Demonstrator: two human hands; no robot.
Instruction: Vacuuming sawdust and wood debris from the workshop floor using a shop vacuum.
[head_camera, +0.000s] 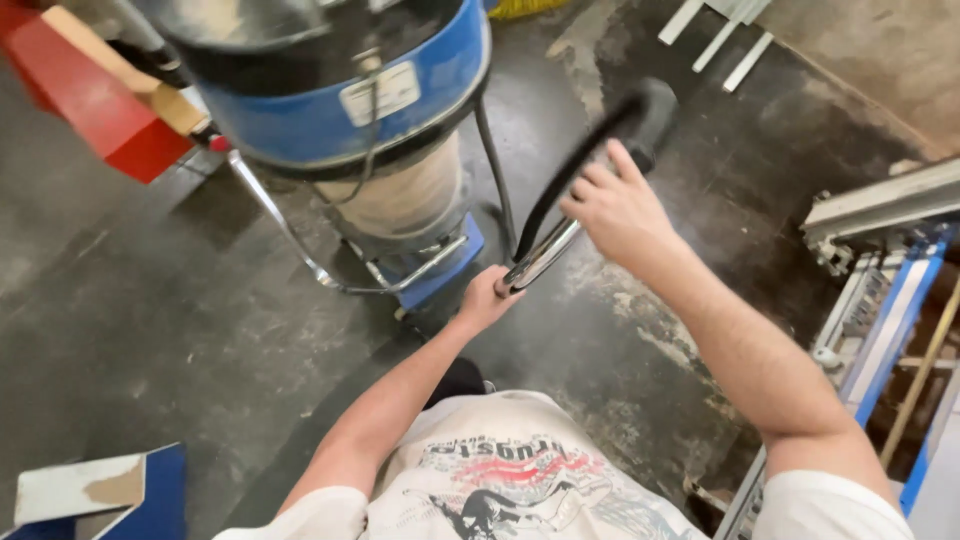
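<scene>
We see the left hand with its grip closed round the chrome tube; right hand wrapped on the black hose, raised over the floor beside the blue dust collector

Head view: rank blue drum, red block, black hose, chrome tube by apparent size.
1. blue drum, largest.
2. red block.
3. black hose, gripped by the right hand.
4. chrome tube, held by the left hand, smallest.
Block versus hose is unsure: both are partly cut off or hidden.
</scene>
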